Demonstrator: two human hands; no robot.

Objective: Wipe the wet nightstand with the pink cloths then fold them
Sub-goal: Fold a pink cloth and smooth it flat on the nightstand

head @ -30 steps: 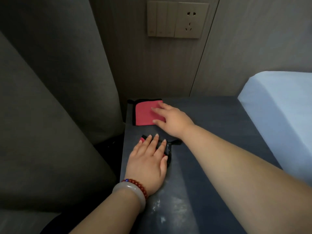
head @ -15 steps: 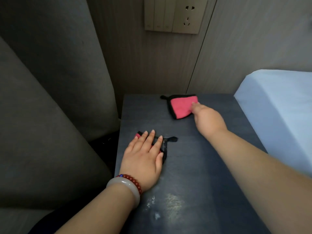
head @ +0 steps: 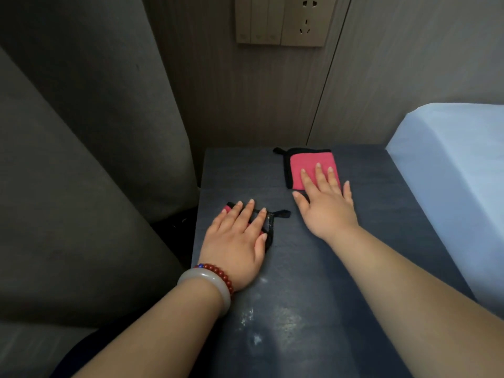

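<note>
Now the head view, and the right hand (head: 326, 205) sits flat on the far pink cloth (head: 311, 166), fingers (head: 317, 175) spread across its near half. A second ago that cloth was pinned at the far left corner of the nightstand; half a second ago it was sliding right, and now it lies right of centre near the far edge, its black loop trailing left. So that is a wiping stroke across the back of the tabletop (head: 381, 214), and by my read the wiping is well under way with no folding begun.

Left hand (head: 236, 242) has not budged: palm down, fingers slightly fanned, pressing the second pink cloth (head: 227, 208) near the left edge, only a pink corner and a black strap peeking out.

Look nearer: pale wet smears (head: 261, 320) glisten on the near tabletop, untouched by either cloth, so that patch probably wants a pass.

Room to move? Right of the far cloth lies open dark surface up to the bed (head: 450, 165), which butts against the right edge. Far side ends at the wall panel; the left edge drops off beside the curtain (head: 95, 159), so the left cloth has little margin there.
</note>
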